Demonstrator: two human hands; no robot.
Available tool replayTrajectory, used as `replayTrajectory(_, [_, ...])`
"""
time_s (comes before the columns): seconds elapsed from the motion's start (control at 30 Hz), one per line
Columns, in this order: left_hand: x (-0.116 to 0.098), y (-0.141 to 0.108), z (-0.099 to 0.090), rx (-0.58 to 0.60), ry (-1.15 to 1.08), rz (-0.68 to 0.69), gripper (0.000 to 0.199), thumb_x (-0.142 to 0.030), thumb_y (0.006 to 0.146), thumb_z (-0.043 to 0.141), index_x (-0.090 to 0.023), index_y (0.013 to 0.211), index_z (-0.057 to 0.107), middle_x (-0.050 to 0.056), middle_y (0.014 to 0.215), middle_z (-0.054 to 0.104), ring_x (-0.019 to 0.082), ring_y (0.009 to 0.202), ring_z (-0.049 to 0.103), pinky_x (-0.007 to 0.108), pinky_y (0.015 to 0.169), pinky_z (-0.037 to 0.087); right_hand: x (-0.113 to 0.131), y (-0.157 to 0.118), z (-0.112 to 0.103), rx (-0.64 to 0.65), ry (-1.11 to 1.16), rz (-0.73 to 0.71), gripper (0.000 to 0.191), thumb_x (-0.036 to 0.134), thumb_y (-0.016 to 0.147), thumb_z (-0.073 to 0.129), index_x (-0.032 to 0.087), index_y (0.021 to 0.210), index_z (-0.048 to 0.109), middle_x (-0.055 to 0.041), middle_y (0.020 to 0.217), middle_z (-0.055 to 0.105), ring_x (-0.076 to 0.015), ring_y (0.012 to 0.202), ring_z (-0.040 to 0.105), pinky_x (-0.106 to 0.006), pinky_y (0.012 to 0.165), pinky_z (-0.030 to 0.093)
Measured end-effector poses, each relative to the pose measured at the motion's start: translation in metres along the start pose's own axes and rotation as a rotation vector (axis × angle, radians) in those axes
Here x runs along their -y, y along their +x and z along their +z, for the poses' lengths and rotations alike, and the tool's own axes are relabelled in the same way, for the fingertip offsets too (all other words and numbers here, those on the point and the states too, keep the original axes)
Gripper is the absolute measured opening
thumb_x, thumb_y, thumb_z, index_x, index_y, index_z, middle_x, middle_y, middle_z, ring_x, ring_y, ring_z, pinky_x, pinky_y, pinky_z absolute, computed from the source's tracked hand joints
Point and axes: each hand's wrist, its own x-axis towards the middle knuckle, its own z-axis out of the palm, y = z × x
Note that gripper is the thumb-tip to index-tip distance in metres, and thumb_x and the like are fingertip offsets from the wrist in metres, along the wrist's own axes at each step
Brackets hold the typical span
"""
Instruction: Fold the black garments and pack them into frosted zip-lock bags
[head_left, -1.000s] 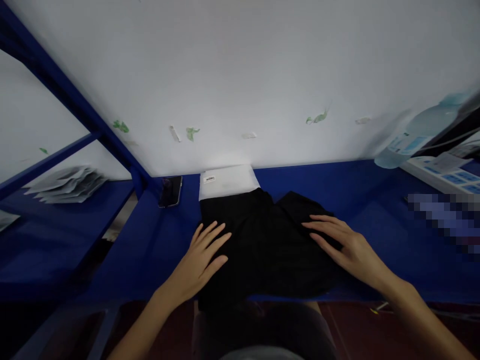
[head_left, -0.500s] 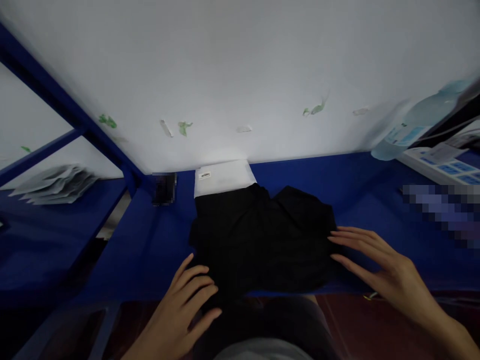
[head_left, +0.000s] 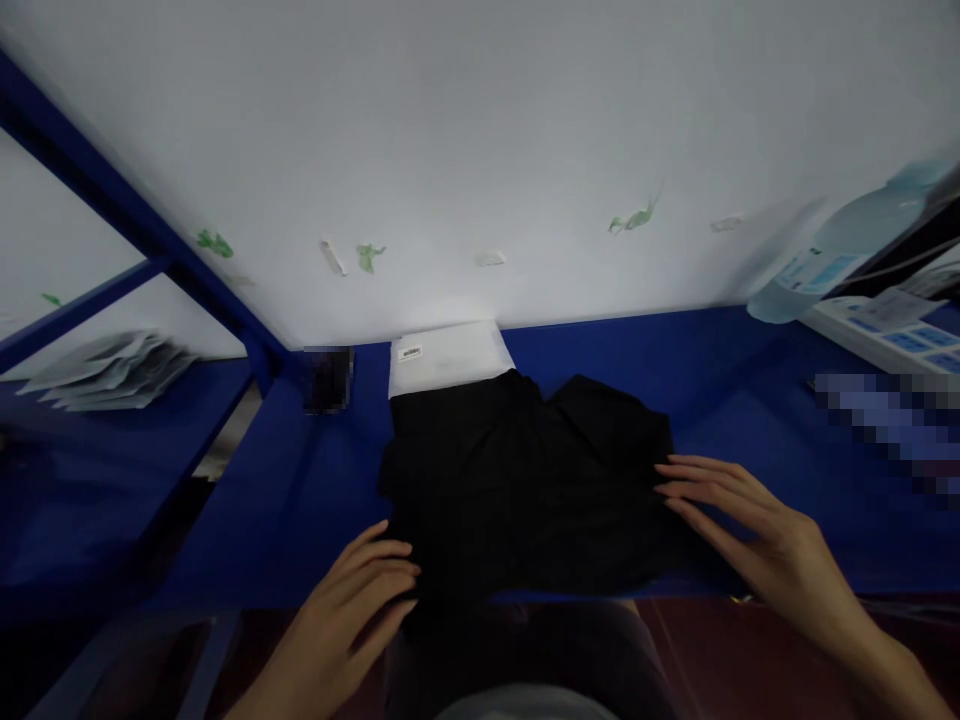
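A black garment (head_left: 525, 480), its exact kind unclear among the folds, lies spread across the blue table. Its far left part covers the near portion of a white package (head_left: 450, 358) that bears a small barcode label (head_left: 410, 352). At the lower left edge of the cloth is my left hand (head_left: 349, 605), open, fingers stretched toward the fabric. My right hand (head_left: 769, 535) is also open, its long fingers resting at the right edge of the garment with the thumb apart. Neither hand visibly grips the cloth.
On the blue table (head_left: 247, 510) a dark blurred item (head_left: 328, 380) lies to the left. Grey-white bags (head_left: 112, 370) are piled beyond the blue frame (head_left: 161, 250). A large water bottle (head_left: 832, 250) and a white panel (head_left: 885, 335) stand at the right, by the white wall (head_left: 480, 150).
My left hand has shifted slightly left and down, its fingers and thumb drawn closer together. The right hand's fingers have also come closer together. The garment lies nearly as before.
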Motion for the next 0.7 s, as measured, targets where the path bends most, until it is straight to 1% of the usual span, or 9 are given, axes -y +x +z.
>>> replayTrajectory(0.1, [0.009, 0.005, -0.008, -0.092, -0.104, -0.088, 0.019, -0.022, 0.091, 0.056, -0.028, 0.107, 0.062, -0.001, 0.103, 0.069, 0.016, 0.102, 0.064, 0.029, 0.090, 0.053, -0.002, 0.006, -0.001, -0.028, 0.044, 0.040, 0.014, 0.032, 0.087, 0.057, 0.030, 0.100, 0.062, -0.0010, 0.112, 0.065, -0.0244, 0.114, 0.056, -0.045, 0.095, 0.048])
replayTrajectory(0.17, [0.020, 0.014, -0.014, -0.141, -0.154, -0.188, 0.013, -0.026, 0.090, 0.056, -0.027, 0.100, 0.064, -0.002, 0.096, 0.069, 0.015, 0.091, 0.066, 0.024, 0.080, 0.054, -0.005, 0.016, -0.001, -0.057, 0.075, 0.059, 0.010, 0.034, 0.087, 0.057, 0.029, 0.095, 0.061, -0.0017, 0.112, 0.065, -0.0248, 0.115, 0.055, -0.046, 0.096, 0.046])
replayTrajectory(0.23, [0.034, 0.029, -0.019, -0.206, -0.176, -0.289, 0.010, -0.031, 0.088, 0.059, -0.026, 0.094, 0.065, -0.002, 0.089, 0.069, 0.014, 0.083, 0.066, 0.023, 0.077, 0.052, -0.009, 0.032, 0.000, -0.078, 0.092, 0.070, 0.009, 0.035, 0.088, 0.056, 0.027, 0.090, 0.060, -0.0024, 0.111, 0.065, -0.0247, 0.115, 0.055, -0.046, 0.098, 0.045])
replayTrajectory(0.3, [0.049, 0.047, -0.020, -0.263, -0.182, -0.372, 0.014, -0.036, 0.086, 0.059, -0.024, 0.091, 0.065, -0.002, 0.085, 0.068, 0.015, 0.081, 0.064, 0.023, 0.074, 0.050, -0.013, 0.052, 0.003, -0.089, 0.088, 0.066, 0.012, 0.037, 0.089, 0.055, 0.026, 0.086, 0.059, -0.0031, 0.111, 0.066, -0.0245, 0.114, 0.056, -0.046, 0.098, 0.044])
replayTrajectory(0.33, [0.055, 0.056, -0.020, -0.272, -0.183, -0.406, 0.016, -0.037, 0.086, 0.059, -0.023, 0.090, 0.065, -0.002, 0.084, 0.067, 0.016, 0.079, 0.063, 0.023, 0.072, 0.049, -0.015, 0.061, 0.004, -0.090, 0.079, 0.062, 0.014, 0.038, 0.088, 0.055, 0.025, 0.084, 0.059, -0.0035, 0.111, 0.066, -0.0245, 0.113, 0.056, -0.046, 0.098, 0.044])
replayTrajectory(0.43, [0.071, 0.080, -0.013, -0.258, -0.174, -0.446, 0.020, -0.041, 0.085, 0.057, -0.022, 0.086, 0.064, -0.003, 0.077, 0.063, 0.015, 0.074, 0.060, 0.023, 0.065, 0.044, -0.021, 0.085, 0.011, -0.102, 0.030, 0.046, 0.019, 0.041, 0.088, 0.055, 0.024, 0.079, 0.059, -0.0052, 0.108, 0.066, -0.0248, 0.110, 0.057, -0.045, 0.095, 0.045])
replayTrajectory(0.5, [0.077, 0.088, -0.007, -0.237, -0.159, -0.443, 0.021, -0.042, 0.084, 0.056, -0.022, 0.084, 0.063, -0.003, 0.073, 0.060, 0.015, 0.071, 0.058, 0.023, 0.064, 0.042, -0.027, 0.094, 0.016, -0.113, -0.010, 0.021, 0.023, 0.042, 0.088, 0.054, 0.024, 0.076, 0.059, -0.0062, 0.104, 0.067, -0.0248, 0.106, 0.059, -0.044, 0.092, 0.047])
replayTrajectory(0.57, [0.082, 0.091, -0.002, -0.217, -0.140, -0.446, 0.022, -0.043, 0.084, 0.056, -0.022, 0.084, 0.062, -0.004, 0.071, 0.058, 0.015, 0.069, 0.056, 0.023, 0.064, 0.041, -0.033, 0.097, 0.021, -0.117, -0.048, -0.009, 0.025, 0.043, 0.088, 0.054, 0.023, 0.073, 0.057, -0.0068, 0.100, 0.068, -0.0250, 0.103, 0.059, -0.043, 0.089, 0.049])
replayTrajectory(0.7, [0.088, 0.089, 0.005, -0.182, -0.119, -0.470, 0.022, -0.044, 0.085, 0.054, -0.023, 0.085, 0.060, -0.004, 0.070, 0.055, 0.014, 0.068, 0.055, 0.024, 0.064, 0.040, -0.046, 0.094, 0.031, -0.105, -0.115, -0.040, 0.029, 0.045, 0.089, 0.053, 0.022, 0.070, 0.055, -0.0079, 0.095, 0.068, -0.0261, 0.101, 0.060, -0.044, 0.085, 0.049])
